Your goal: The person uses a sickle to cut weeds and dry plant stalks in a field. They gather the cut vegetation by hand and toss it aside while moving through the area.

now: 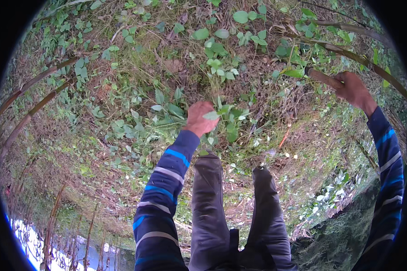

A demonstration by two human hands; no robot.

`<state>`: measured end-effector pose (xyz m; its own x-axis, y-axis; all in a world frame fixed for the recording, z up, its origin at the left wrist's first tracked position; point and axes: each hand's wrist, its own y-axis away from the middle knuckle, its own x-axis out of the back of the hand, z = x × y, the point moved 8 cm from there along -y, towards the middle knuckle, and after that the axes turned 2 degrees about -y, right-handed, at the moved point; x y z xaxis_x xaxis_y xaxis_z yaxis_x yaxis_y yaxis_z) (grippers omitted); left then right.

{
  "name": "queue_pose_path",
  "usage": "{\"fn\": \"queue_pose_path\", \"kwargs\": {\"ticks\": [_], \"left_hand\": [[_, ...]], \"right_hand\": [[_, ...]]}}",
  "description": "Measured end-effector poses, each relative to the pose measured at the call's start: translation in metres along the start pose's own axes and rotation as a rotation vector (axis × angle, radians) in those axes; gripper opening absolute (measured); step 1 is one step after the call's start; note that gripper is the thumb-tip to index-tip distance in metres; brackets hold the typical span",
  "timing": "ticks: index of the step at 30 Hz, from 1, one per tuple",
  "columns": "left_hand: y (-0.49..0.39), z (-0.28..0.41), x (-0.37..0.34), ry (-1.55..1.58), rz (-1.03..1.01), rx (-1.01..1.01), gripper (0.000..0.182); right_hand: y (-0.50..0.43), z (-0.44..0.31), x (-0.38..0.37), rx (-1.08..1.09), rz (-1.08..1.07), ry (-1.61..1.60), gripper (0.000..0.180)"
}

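My left hand (201, 117) is closed around green leafy stems low over the ground in front of my legs. Leaves (232, 117) of the bunch stick out on the right side of the fist, and more leafy stalks (173, 110) lie on its left. Out to the right, my right hand (354, 88) grips the wooden handle (325, 78) of a tool. A dark collar shows at the handle's far end, beside a green leaf (294, 73). I cannot make out the tool's blade among the plants.
Thick brown stalks (37, 78) arch up on the left, and others (356, 57) stand at the right. Low creeping vines (217, 50) and dry grass cover the ground ahead. An orange strip (285, 134) lies on the soil near my trouser legs (208, 200).
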<state>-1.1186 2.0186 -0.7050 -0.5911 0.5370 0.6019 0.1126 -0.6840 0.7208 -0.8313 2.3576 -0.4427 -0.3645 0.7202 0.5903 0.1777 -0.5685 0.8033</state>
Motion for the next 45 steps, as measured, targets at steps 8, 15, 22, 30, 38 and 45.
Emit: {"fn": "queue_pose_path", "kwargs": {"ticks": [8,15,22,30,38,45], "left_hand": [[0.357,-0.279,-0.076,-0.239,-0.414,0.357,0.045],[0.297,-0.302,-0.049,0.031,0.009,0.551,0.053],[0.01,-0.282,0.091,-0.009,0.503,0.339,0.099],[-0.109,-0.36,0.044,0.579,0.415,0.825,0.13],[-0.106,-0.296,0.045,-0.18,0.061,0.334,0.049],[-0.008,-0.138,0.093,-0.582,0.102,-0.363,0.016]], "right_hand": [[-0.001,-0.001,-0.007,0.018,-0.068,0.021,0.022],[-0.007,-0.003,-0.004,0.048,-0.027,-0.012,0.019],[-0.003,-0.007,-0.007,-0.027,-0.075,0.012,0.023],[-0.009,-0.018,0.0,-0.015,-0.091,-0.019,0.016],[-0.008,-0.019,0.003,0.016,-0.055,-0.026,0.02],[-0.01,-0.018,-0.008,0.026,-0.05,-0.035,0.019]]}}
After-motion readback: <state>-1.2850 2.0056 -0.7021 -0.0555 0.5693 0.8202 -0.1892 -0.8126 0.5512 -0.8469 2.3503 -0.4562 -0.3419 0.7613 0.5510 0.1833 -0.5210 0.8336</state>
